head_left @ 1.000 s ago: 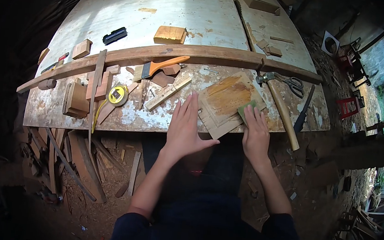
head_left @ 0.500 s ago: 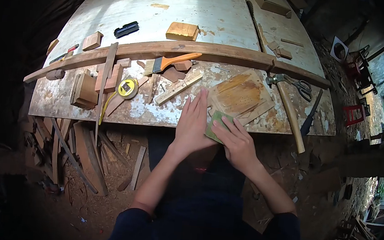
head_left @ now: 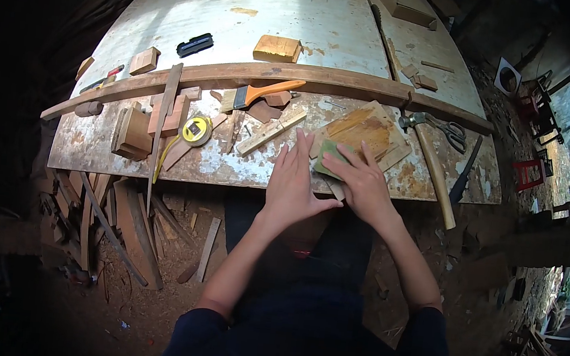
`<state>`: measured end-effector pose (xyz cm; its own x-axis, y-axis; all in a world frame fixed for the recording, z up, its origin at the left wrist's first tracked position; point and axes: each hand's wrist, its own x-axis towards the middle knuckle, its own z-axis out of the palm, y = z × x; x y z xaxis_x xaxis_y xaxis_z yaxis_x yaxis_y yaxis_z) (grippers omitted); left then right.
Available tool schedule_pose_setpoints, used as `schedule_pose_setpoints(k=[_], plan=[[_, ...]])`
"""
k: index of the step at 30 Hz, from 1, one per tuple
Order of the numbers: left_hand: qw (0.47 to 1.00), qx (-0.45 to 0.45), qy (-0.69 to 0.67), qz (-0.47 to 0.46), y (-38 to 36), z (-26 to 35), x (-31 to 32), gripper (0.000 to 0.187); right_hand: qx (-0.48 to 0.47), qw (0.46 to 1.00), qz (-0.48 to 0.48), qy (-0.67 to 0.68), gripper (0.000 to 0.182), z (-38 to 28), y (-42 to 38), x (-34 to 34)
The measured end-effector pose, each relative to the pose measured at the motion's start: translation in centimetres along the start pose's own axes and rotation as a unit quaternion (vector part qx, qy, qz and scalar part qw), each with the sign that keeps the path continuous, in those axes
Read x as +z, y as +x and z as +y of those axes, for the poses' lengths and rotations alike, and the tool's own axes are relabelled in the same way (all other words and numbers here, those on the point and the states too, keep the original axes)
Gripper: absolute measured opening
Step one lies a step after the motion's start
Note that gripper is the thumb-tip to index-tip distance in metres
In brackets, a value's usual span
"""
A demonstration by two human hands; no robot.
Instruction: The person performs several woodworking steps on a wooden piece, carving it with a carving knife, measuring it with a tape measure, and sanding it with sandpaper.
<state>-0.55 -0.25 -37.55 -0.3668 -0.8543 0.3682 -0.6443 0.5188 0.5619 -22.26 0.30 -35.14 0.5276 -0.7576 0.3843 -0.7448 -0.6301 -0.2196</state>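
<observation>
A flat wooden board (head_left: 361,134) with brown stains lies near the front edge of the workbench. My right hand (head_left: 366,189) presses a green piece of sandpaper (head_left: 329,165) onto the near left part of this board, fingers over the top. Beside the board's left edge, my left hand (head_left: 291,185) is stretched out with its thumb pointing right, below the sandpaper. Whether its fingertips touch the board is hard to tell. A thin wood strip (head_left: 270,132) lies just left of those fingers.
A long wooden beam (head_left: 349,81) crosses the workbench (head_left: 225,14). Left are a paintbrush (head_left: 266,92), a tape measure (head_left: 197,130) and wood blocks (head_left: 133,132). A hammer (head_left: 434,172), scissors (head_left: 455,136) and a dark-handled tool (head_left: 464,178) lie right. Wood offcuts (head_left: 132,232) lean below.
My right hand has slid the sandpaper forward and slightly right, farther onto the board. My left thumb now shows, spread out to the right. The whole view has shifted slightly.
</observation>
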Motion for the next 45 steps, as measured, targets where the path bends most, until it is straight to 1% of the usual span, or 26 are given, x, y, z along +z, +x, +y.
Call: schedule_pose_setpoints(k=[2,4,5,8,9,12,13,14,16,18,19,22,23,26,27,30,31,32,33,34,37,40,41,44,45], plan=[[1.000,-0.008,0.002,-0.007,-0.1,0.4,-0.1,0.168,0.077,0.991,0.040,-0.100,0.050,0.8,0.4,-0.1],[1.000,-0.011,0.007,-0.005,0.3,0.3,-0.3,0.169,0.024,0.999,0.023,0.016,0.047,-1.8,-0.2,0.7],[1.000,-0.010,0.008,-0.006,0.1,0.1,-0.1,0.170,0.004,0.997,0.002,0.081,0.046,-1.9,-0.8,1.4],[1.000,-0.010,0.012,-0.008,0.3,0.7,-0.2,0.173,0.078,0.996,0.041,-0.025,0.045,1.1,0.3,0.2],[1.000,-0.013,0.015,-0.004,0.4,0.9,-0.3,0.174,0.092,0.993,0.047,-0.056,0.047,1.1,0.5,0.4],[1.000,0.000,0.013,-0.005,0.2,0.6,-0.2,0.174,0.005,0.999,0.014,0.028,0.047,-1.8,-0.2,1.1],[1.000,-0.001,0.013,0.000,0.5,0.5,-0.2,0.174,0.006,0.999,-0.011,0.039,0.048,-0.9,0.1,0.2],[1.000,-0.002,0.011,0.003,0.5,0.5,-0.2,0.174,0.016,0.999,0.004,0.032,0.047,0.8,0.4,-0.6],[1.000,-0.008,0.006,0.005,0.2,0.6,0.0,0.174,0.132,0.987,0.062,-0.061,0.044,2.9,1.1,-0.2],[1.000,-0.010,0.006,0.006,0.3,0.4,0.2,0.175,0.068,0.997,0.047,-0.008,0.039,0.9,0.3,1.1],[1.000,-0.004,0.001,0.013,0.4,0.4,0.1,0.175,0.021,0.997,0.019,0.071,0.037,-0.4,0.1,0.9],[1.000,-0.011,0.019,0.010,0.4,0.7,0.1,0.175,0.090,0.994,0.059,-0.020,0.038,3.6,1.8,0.2],[1.000,-0.005,0.015,0.018,0.3,0.6,0.2,0.175,0.144,0.986,0.069,-0.050,0.038,4.5,2.6,-0.1],[1.000,-0.013,-0.005,0.015,0.3,0.6,0.1,0.176,0.050,0.998,0.011,0.025,0.038,1.0,2.7,1.4],[1.000,-0.016,-0.001,0.012,0.3,0.6,0.0,0.176,0.045,0.997,0.007,0.068,0.038,0.5,2.9,1.1],[1.000,-0.018,0.003,0.006,0.0,0.9,0.0,0.176,0.161,0.984,0.069,-0.039,0.039,4.8,4.0,0.7],[1.000,-0.013,0.004,0.007,0.0,0.9,0.1,0.176,0.146,0.985,0.064,-0.066,0.037,3.9,3.9,1.1],[1.000,-0.008,0.008,0.011,0.3,0.7,0.1,0.176,0.087,0.992,0.071,-0.054,0.036,2.2,3.6,1.6],[0.999,-0.039,0.004,-0.011,0.3,0.7,0.0,0.175,0.069,0.996,0.053,-0.005,0.036,1.2,3.5,1.7],[0.999,-0.034,0.006,-0.006,0.1,0.8,-0.1,0.175,0.054,0.997,0.035,0.045,0.036,0.6,3.2,1.8],[1.000,-0.009,0.016,0.013,0.4,0.8,0.1,0.175,0.218,0.976,0.003,-0.007,0.037,5.7,4.9,-0.7],[1.000,-0.013,0.020,0.004,0.5,1.0,0.1,0.175,0.100,0.995,0.018,-0.010,0.034,2.1,3.7,1.8],[1.000,-0.015,0.022,0.003,0.4,1.0,0.1,0.174,0.096,0.993,0.001,0.066,0.033,1.3,3.3,1.4],[0.999,-0.018,0.029,-0.003,0.0,1.2,0.1,0.174,0.233,0.971,0.046,-0.029,0.034,6.4,4.4,-1.0],[0.999,-0.018,0.030,-0.006,0.0,1.3,0.1,0.173,0.235,0.969,0.065,-0.043,0.035,7.8,4.1,-0.2]])
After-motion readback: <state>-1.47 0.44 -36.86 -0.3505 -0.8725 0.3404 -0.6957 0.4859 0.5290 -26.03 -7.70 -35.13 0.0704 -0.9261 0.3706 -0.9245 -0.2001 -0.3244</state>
